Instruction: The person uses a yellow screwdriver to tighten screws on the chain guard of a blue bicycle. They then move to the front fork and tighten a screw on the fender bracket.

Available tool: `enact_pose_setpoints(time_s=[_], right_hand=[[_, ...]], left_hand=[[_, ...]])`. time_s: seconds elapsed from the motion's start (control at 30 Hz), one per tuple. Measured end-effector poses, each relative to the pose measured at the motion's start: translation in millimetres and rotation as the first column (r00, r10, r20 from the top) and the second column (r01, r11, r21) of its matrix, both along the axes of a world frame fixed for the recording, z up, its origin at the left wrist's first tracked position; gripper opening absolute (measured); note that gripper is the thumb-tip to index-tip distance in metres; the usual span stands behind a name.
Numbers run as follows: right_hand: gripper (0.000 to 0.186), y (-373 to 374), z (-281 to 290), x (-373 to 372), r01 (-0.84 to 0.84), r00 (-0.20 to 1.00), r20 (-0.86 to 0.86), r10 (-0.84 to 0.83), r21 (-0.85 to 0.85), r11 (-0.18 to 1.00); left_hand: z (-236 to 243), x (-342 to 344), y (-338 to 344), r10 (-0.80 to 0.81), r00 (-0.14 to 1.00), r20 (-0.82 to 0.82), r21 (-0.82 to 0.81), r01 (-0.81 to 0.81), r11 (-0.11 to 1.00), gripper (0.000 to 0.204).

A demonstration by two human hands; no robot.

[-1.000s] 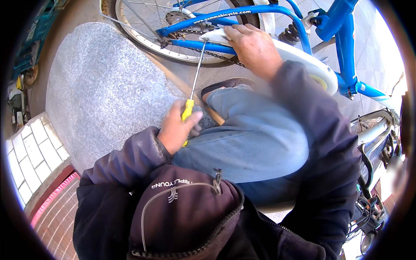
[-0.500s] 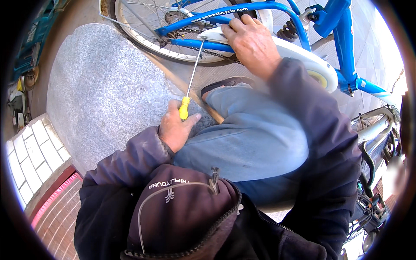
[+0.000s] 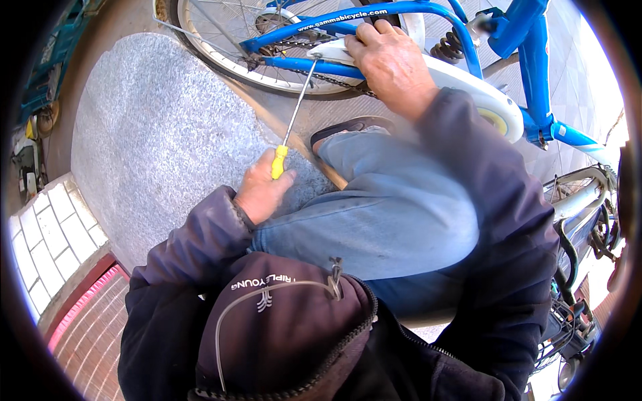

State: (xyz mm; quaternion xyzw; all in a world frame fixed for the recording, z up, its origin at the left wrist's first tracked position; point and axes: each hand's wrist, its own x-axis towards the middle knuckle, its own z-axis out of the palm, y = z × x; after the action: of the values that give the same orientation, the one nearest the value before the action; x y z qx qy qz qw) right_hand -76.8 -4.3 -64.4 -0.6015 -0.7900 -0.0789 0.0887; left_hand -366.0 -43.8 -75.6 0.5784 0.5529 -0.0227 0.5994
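Observation:
My left hand (image 3: 262, 187) holds a long-shafted screwdriver by its yellow handle (image 3: 279, 162). The tip rests at the rear end of the white plastic chain guard (image 3: 461, 79), where it lies along the lower blue frame tube (image 3: 287, 64). My right hand (image 3: 391, 67) is closed over the narrow top of that guard. A dark chain (image 3: 338, 85) shows just below the tube, and the rear wheel (image 3: 224, 40) is behind it. The jaws of my grip on the guard are partly hidden by the back of the hand.
My bent denim-clad leg (image 3: 374, 214) rests beside a pale speckled stone slab (image 3: 147, 134). A wooden strip (image 3: 329, 175) lies along the slab's edge. A second bicycle (image 3: 575, 207) stands at the right, a teal crate (image 3: 43, 63) at the upper left, and white tiles (image 3: 50, 240) at the left.
My left hand and the screwdriver's handle have moved slightly down and left, while the tip stays at the guard. My right hand has shifted slightly upward, still gripping the guard.

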Motion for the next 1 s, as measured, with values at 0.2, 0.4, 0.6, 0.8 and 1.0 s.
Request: enact_pose_setpoints(time_s=[0.2,0.4,0.6,0.8,1.0], right_hand=[[0.037,1.1,-1.2,-0.7,-0.009,1.000,0.003,0.009,-0.008,1.000],[0.037,0.4,-3.5,-0.1,0.000,1.000,0.016,0.000,0.016,1.000],[0.036,0.5,-0.9,-0.7,-0.013,1.000,-0.022,0.014,0.033,0.999],[0.035,-1.2,-0.3,0.0,-0.021,0.999,-0.029,0.023,0.051,0.998],[0.021,-0.6,-1.4,1.6,-0.031,1.000,-0.002,0.031,0.110,0.993]], left_hand=[[9.0,-1.5,9.4,0.128,0.967,0.220,-0.303,-0.057,0.951,0.013],[11.4,-14.6,28.3,0.390,0.844,0.369,-0.734,0.007,0.679,0.012],[3.1,-11.2,15.9,0.661,0.661,0.355,-0.901,0.054,0.430,0.036],[0.7,-7.5,13.4,0.635,0.689,0.350,-0.870,-0.012,0.493,0.038],[-2.7,-13.9,14.0,0.553,0.707,0.441,-0.792,0.017,0.610,0.027]])
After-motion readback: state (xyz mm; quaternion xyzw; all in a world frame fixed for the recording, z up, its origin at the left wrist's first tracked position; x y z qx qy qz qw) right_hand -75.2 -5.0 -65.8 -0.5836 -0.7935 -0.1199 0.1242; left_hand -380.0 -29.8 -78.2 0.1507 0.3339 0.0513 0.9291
